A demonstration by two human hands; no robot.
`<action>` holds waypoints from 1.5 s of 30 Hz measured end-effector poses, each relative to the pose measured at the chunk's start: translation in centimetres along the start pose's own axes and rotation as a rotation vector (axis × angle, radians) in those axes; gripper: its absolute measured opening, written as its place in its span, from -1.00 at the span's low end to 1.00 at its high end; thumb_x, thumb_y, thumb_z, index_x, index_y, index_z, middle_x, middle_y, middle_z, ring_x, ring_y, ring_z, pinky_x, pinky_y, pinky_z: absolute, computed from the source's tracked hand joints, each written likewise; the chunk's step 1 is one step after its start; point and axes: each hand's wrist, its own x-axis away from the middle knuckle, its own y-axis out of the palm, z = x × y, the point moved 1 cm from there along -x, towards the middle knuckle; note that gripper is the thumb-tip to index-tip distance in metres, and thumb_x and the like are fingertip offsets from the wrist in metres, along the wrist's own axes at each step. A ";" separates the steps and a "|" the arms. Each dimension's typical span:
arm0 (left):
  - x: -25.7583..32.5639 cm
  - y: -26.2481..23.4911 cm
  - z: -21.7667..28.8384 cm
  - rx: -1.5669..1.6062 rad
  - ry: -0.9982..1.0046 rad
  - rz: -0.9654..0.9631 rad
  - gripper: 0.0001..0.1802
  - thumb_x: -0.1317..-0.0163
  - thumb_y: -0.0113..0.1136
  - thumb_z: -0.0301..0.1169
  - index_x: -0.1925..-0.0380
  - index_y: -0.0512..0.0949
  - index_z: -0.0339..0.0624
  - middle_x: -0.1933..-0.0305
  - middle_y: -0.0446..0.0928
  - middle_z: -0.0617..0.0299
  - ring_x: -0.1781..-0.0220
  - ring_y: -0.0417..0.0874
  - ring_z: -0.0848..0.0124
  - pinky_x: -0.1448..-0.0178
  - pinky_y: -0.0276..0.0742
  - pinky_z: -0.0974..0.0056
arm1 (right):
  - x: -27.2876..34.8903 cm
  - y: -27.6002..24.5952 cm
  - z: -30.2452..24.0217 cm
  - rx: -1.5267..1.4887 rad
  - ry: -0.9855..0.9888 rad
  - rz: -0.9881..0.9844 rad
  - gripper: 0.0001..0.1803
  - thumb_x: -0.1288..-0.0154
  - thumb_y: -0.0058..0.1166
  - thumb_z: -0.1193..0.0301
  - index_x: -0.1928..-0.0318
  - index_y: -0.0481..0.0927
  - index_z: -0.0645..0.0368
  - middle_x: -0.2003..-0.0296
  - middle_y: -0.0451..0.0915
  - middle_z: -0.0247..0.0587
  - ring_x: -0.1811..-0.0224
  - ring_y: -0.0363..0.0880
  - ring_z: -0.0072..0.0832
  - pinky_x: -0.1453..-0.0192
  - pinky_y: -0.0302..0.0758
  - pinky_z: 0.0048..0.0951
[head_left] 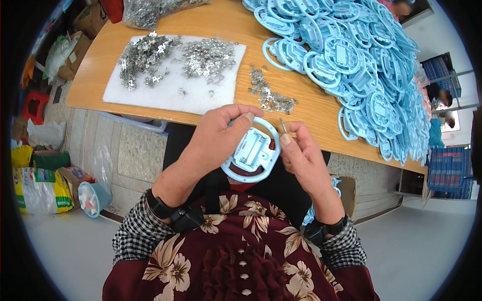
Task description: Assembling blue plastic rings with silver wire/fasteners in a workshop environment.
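Note:
My left hand (221, 131) grips a light-blue round plastic housing (263, 173) by its upper left rim, above my lap. A rectangular battery compartment is moulded in the middle of the housing, with open gaps between it and the outer ring. To the right of it, my right hand (303, 155) is closed, with thumb and forefinger pinching a thin metallic piece (283, 125) whose tip points upward. Most of that piece is hidden in the fingers, so its exact kind cannot be made out. Near the table edge ahead lies a scatter of small metal clips (273, 99).
A white foam sheet (165, 103) on the wooden table (90, 83) bears two heaps of small metal parts (208, 57). A tall pile of light-blue housings (351, 65) covers the right side. A clear bag of metal parts (143, 12) sits at the back. Left on the floor stands a blue bucket (103, 195).

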 end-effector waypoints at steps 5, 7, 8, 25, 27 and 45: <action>1.0 0.9 0.5 0.070 -0.049 -0.139 -0.69 -0.49 0.05 -0.37 -0.09 0.58 -0.31 0.07 0.66 0.28 0.10 0.64 0.63 0.01 0.60 0.44 | 0.3 -0.3 -0.1 -0.293 0.163 -0.140 -0.70 -0.60 -0.04 0.17 0.14 0.52 0.15 0.50 0.38 -0.60 0.56 0.19 -0.84 0.51 0.13 -0.69; 1.3 0.9 0.7 -0.178 0.076 -0.174 -0.66 -0.43 0.07 -0.39 -0.10 0.56 -0.34 0.07 0.66 0.21 0.09 0.66 0.54 -0.01 0.60 0.38 | 0.4 -0.6 -0.5 -0.209 0.142 -0.117 -0.70 -0.60 -0.04 0.17 0.14 0.53 0.16 0.49 0.38 -0.60 0.56 0.20 -0.83 0.51 0.13 -0.69; 1.3 1.0 0.8 -0.301 0.140 -0.191 -0.65 -0.40 0.07 -0.41 -0.11 0.55 -0.36 0.06 0.66 0.17 0.08 0.67 0.50 -0.02 0.60 0.35 | 0.5 -0.8 -0.7 -0.159 0.129 -0.108 -0.69 -0.60 -0.04 0.17 0.15 0.54 0.16 0.49 0.38 -0.60 0.56 0.21 -0.83 0.51 0.13 -0.69; 0.8 1.3 -1.9 0.506 -0.078 -0.271 -0.40 -0.44 0.18 -0.31 -0.38 0.31 -0.36 -0.05 0.59 0.04 -0.04 0.68 0.31 0.16 0.74 0.31 | 0.8 1.3 0.1 0.407 -0.375 0.162 -0.83 -0.50 0.00 0.50 -0.03 0.39 0.18 0.35 0.66 0.02 0.29 0.73 -0.04 0.26 0.59 -0.24; 0.8 1.5 -1.6 0.538 -0.078 -0.264 -0.40 -0.43 0.19 -0.31 -0.37 0.32 -0.35 -0.04 0.59 0.05 0.01 0.70 0.31 0.16 0.75 0.30 | 0.5 1.4 0.0 0.379 -0.395 0.162 -0.83 -0.50 0.00 0.51 -0.03 0.40 0.19 0.34 0.66 0.03 0.28 0.74 -0.05 0.25 0.61 -0.26; 0.6 2.1 -2.5 0.627 -0.075 -0.240 -0.33 -0.39 0.23 -0.12 -0.39 0.34 -0.22 -0.28 0.53 -0.06 -0.14 0.66 0.32 -0.10 0.69 0.27 | 0.1 2.0 0.4 0.901 -0.889 0.260 -0.56 -0.10 0.23 0.60 -0.05 0.65 0.12 0.46 0.54 -0.25 0.42 0.61 -0.32 0.38 0.55 -0.34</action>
